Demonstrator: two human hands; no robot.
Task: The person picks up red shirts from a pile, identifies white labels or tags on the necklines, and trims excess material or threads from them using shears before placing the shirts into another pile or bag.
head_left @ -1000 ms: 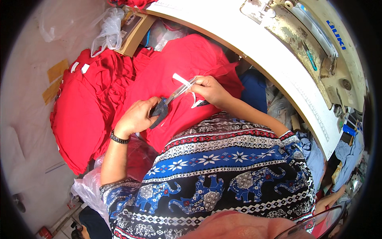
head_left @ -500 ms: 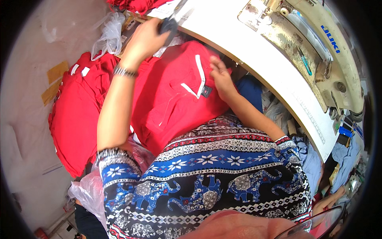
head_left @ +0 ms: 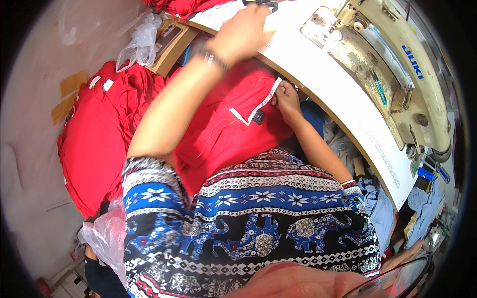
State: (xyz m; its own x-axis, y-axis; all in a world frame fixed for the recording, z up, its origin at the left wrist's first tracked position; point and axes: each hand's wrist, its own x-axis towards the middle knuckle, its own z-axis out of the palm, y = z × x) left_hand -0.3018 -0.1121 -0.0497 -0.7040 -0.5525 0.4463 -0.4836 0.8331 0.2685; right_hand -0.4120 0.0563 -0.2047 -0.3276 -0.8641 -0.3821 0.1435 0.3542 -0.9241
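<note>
Across my lap lies a red garment [head_left: 218, 129] with a white strip [head_left: 263, 104] along its opening and a small dark label [head_left: 258, 117]. My right hand [head_left: 287, 102] is closed, pinching the garment's edge at the end of the white strip. My left hand [head_left: 243, 32] is slightly blurred and reaches over the near edge of the white table [head_left: 293, 54]. Its thumb stands apart from the fingers. Just beyond its fingertips are the black handles of scissors [head_left: 261, 5]; the blades cannot be made out.
A sewing machine [head_left: 412, 74] stands on the table to the right, with small teal-handled snips [head_left: 380, 89] on its bed. Heaped red garments [head_left: 104, 139] are at the left. Beside the table edge are an open drawer [head_left: 174, 49] and a clear plastic bag [head_left: 141, 42].
My left hand has swung right and away from me with the scissors, over the table, and its thumb now stands apart. My right hand has closed on the garment's white-stripped edge.
</note>
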